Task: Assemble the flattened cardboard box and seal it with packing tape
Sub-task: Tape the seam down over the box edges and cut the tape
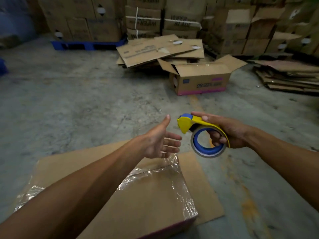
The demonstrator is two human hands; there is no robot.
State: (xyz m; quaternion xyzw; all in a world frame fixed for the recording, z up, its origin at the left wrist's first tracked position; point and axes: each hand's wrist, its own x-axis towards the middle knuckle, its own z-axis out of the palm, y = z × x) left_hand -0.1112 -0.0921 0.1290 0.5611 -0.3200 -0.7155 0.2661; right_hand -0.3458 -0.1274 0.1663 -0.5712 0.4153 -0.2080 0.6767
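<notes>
A brown cardboard box (151, 195) stands on the floor right below me, its top flaps closed and covered with shiny clear tape along the seam and edges. It rests on a flat cardboard sheet (205, 183). Above the box's far edge my left hand (162, 144) hovers open, palm to the right, fingers spread and holding nothing. My right hand (229, 133) grips a yellow tape dispenser (195, 125) with a blue core and a roll of clear tape, held in the air to the right of the left hand. My left forearm hides part of the box top.
An open cardboard box (202, 80) with pink trim sits further ahead. Behind it lies a pile of flattened boxes (160, 50); another flat stack (290, 76) is at the right. Stacked cartons (172, 18) and a blue pallet (86, 44) line the back. Bare concrete floor (69, 104) lies at the left.
</notes>
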